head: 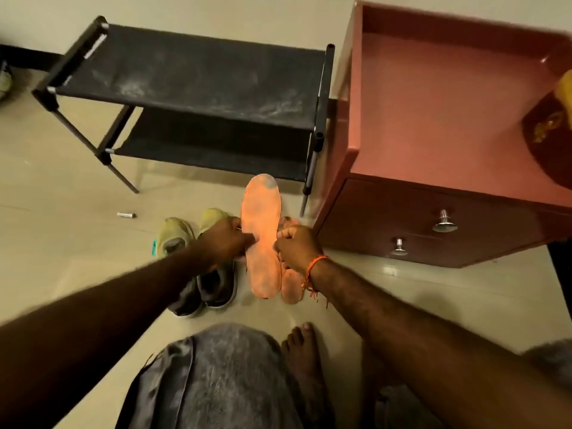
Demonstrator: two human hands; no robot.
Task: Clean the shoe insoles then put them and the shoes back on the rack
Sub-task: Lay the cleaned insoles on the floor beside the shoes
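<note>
**Desk editor:** What do the hands hold?

**Photographer:** The left hand [227,239] and right hand [294,247] grip an orange insole [261,239] by its edges, fingers curled round it, in front of the black shoe rack [192,75].

**Desk editor:** And the rest?

**Photographer:** A second insole [290,287] lies on the floor [62,230] beneath the right hand; yellow-green sneakers [173,236] sit just left of the held insole, rack shelves bare.

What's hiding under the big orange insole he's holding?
Beside and partly under the big orange insole, a second orange insole lies on the floor. The right hand covers its middle. What else lies beneath the held insole cannot be seen.
</note>
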